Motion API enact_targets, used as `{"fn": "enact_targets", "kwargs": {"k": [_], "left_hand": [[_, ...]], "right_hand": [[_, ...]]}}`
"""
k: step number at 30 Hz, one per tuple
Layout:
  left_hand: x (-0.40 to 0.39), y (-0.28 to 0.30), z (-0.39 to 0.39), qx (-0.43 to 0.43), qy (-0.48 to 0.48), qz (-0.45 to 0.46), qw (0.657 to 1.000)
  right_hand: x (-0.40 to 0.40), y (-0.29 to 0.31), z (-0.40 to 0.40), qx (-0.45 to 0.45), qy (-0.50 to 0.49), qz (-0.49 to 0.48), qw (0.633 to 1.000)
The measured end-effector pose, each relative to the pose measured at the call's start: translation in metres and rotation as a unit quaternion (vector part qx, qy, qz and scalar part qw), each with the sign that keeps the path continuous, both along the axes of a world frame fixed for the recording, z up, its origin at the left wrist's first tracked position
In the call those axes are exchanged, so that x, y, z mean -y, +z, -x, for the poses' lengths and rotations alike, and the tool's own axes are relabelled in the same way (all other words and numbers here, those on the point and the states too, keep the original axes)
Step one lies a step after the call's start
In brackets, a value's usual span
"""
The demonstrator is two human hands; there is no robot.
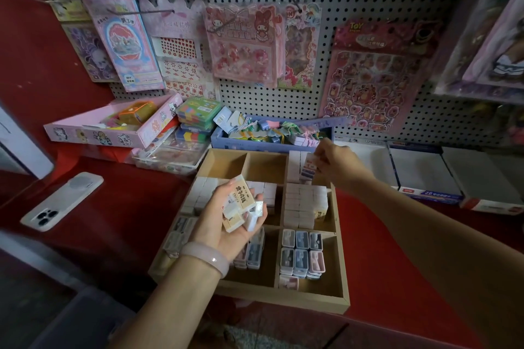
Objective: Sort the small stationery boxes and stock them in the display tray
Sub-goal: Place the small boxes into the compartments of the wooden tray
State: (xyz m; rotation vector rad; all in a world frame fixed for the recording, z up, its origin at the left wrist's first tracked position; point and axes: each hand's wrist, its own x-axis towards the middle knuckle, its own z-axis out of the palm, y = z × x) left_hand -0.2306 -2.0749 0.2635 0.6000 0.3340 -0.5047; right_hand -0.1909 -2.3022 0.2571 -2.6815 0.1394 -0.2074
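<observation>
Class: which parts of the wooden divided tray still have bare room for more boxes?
Wooden divided tray: the two back-left compartments beside the blue cardboard box are bare. The middle rows of white eraser boxes are crowded.

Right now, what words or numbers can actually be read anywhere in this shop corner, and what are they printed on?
"ERASER": beige eraser box held in the left hand.
"TOY": top of the red bear sticker sheet on the pegboard.
"2B": blue-edged carton on the right.
Chinese characters on the eraser box, pink packs and hanging cards: too small or blurred to read.
</observation>
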Motion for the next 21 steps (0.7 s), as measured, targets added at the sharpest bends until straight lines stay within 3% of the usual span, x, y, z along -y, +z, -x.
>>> {"fn": "enact_targets", "kwargs": {"k": [6, 21], "left_hand": [[-0.0042, -0.0046, -0.0044, 0.003, 0.0, -0.006, 1.0], [-0.0081, -0.0039, -0.0009, -0.003, 0.003, 0.004, 1.0]], "right_hand": [[-0.0026, 0.0031, -0.0041, 0.037, 0.026, 0.019, 0.999], [0.0013, -0.0051, -0.0005, -0.021, 0.036, 0.021, 0.999]]}}
